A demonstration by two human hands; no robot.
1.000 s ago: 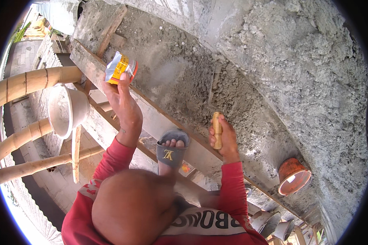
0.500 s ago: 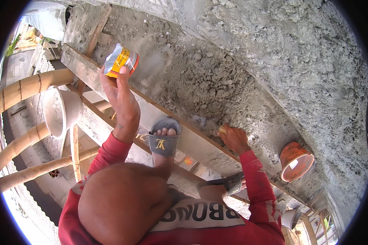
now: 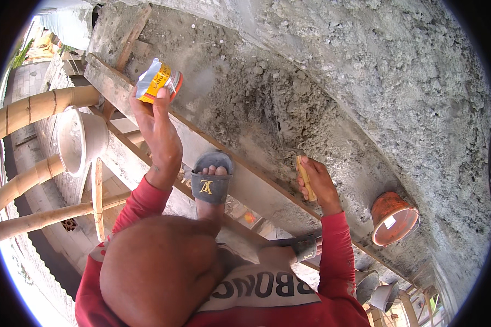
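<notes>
My left hand [image 3: 157,128] grips a small yellow, orange and white packet [image 3: 159,82] by its lower part, holding it up over the plank edge. The packet's silvery top looks torn. My right hand [image 3: 319,182] is closed around the pale wooden handle of a trowel [image 3: 306,177]. Its blade, hard to make out, points away from me into the crumbly grey mortar [image 3: 294,101]. Around the blade the mortar shows a dark, disturbed patch. Lumps of it lie in the trough between the plank and the rough wall.
An orange bucket [image 3: 393,219] lies tilted against the rough grey wall [image 3: 409,98]. A wooden plank [image 3: 256,191] edges the trough, with my sandalled foot [image 3: 210,177] beside it. A whitish bucket [image 3: 84,139] hangs by bamboo poles [image 3: 43,106] at the left, above a drop.
My right hand has turned the trowel, its handle now showing fully, and moved slightly right. A dark gouge has appeared in the mortar. The packet has barely moved.
</notes>
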